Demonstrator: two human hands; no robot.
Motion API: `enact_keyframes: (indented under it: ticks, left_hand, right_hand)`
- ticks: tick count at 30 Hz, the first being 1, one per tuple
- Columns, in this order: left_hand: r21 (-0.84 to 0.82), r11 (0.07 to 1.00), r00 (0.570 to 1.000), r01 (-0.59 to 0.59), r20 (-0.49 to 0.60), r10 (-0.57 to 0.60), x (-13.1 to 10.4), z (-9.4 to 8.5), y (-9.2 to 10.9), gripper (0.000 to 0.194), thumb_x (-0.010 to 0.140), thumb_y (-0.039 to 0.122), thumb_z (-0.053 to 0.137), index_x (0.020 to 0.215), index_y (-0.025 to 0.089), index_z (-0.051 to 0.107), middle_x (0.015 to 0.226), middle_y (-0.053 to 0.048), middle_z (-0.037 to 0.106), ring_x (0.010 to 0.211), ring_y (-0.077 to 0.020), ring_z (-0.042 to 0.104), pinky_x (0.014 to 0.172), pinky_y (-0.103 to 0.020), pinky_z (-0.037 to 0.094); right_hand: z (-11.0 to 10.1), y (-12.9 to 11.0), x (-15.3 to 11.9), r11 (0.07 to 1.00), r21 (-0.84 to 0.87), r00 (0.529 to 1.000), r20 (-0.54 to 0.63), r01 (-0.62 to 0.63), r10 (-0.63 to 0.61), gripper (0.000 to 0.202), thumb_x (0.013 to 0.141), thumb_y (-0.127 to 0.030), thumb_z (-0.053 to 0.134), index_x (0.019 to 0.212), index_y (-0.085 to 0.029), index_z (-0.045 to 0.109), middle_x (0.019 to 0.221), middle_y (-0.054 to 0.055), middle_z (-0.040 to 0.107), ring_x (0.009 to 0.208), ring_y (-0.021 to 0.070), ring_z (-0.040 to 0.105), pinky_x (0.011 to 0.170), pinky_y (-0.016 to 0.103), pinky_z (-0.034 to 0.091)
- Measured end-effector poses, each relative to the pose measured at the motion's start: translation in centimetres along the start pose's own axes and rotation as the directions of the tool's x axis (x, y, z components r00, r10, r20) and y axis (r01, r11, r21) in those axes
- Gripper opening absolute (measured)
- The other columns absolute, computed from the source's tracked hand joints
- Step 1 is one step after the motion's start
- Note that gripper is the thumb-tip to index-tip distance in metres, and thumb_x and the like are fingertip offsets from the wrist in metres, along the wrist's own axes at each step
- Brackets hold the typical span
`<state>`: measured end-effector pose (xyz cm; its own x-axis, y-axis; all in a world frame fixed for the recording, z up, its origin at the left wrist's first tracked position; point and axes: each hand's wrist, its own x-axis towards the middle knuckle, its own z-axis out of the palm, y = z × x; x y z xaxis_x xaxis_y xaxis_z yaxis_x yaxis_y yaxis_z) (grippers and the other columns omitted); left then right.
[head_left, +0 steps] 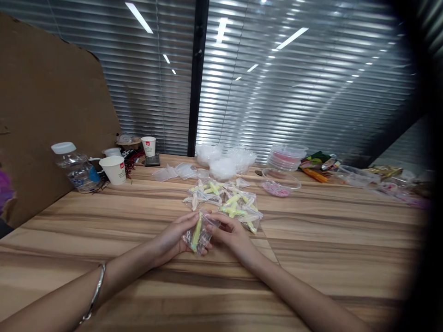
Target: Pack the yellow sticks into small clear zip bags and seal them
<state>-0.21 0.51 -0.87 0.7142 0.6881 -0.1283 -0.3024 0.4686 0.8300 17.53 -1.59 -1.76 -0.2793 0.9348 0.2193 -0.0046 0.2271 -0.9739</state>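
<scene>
My left hand (172, 237) and my right hand (232, 236) together hold one small clear plastic bag (199, 234) with a yellow-green piece inside, just above the wooden table (325, 240). Both hands pinch the bag at its sides. Right behind the hands lies a pile of similar filled bags (226, 200) with yellow and cream pieces. A silver bangle (96, 291) sits on my left wrist.
Empty clear bags (176, 171) and crumpled plastic (223, 162) lie farther back. A clear dish of pink beads (280, 182) and stacked lidded dishes (287, 157) stand at the back right. A water bottle (76, 168) and paper cups (114, 169) stand left, before a cardboard sheet (44, 106).
</scene>
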Motion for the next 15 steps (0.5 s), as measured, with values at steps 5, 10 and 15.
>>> enact_keyframes:
  ticks: [5,10,15]
  left_hand:
    - [0.000,1.000,1.000,0.008,0.007,-0.008,-0.12,-0.09,-0.05,0.036,0.087,0.036,0.049,0.118,0.018,0.052,0.092,-0.012,0.061,0.072,-0.0242,0.065,0.063,-0.036,0.049]
    - [-0.023,1.000,1.000,0.010,0.020,-0.009,-0.02,-0.14,-0.09,0.032,0.087,0.034,0.050,0.115,0.018,0.053,0.091,-0.010,0.059,0.071,-0.0219,0.064,0.063,-0.036,0.049]
    - [-0.017,1.000,1.000,0.011,0.002,-0.011,0.10,0.07,0.12,0.032,0.088,0.035,0.048,0.115,0.018,0.053,0.091,-0.011,0.061,0.072,-0.0226,0.064,0.064,-0.036,0.049]
  right_hand:
    - [-0.20,-0.35,0.08,1.000,0.017,0.999,0.044,-0.008,0.007,0.029,0.077,-0.038,0.064,0.103,-0.026,0.067,0.105,0.004,0.063,0.098,0.0200,0.058,0.090,0.036,0.045]
    - [-0.46,-0.27,0.19,1.000,-0.029,0.999,0.037,0.007,-0.006,0.026,0.075,-0.038,0.066,0.096,-0.024,0.070,0.103,0.004,0.064,0.098,0.0198,0.057,0.092,0.036,0.042]
    - [0.12,-0.18,-0.04,0.997,0.060,0.998,-0.014,-0.054,0.055,0.027,0.075,-0.038,0.066,0.098,-0.024,0.068,0.106,0.004,0.064,0.098,0.0199,0.058,0.092,0.037,0.042]
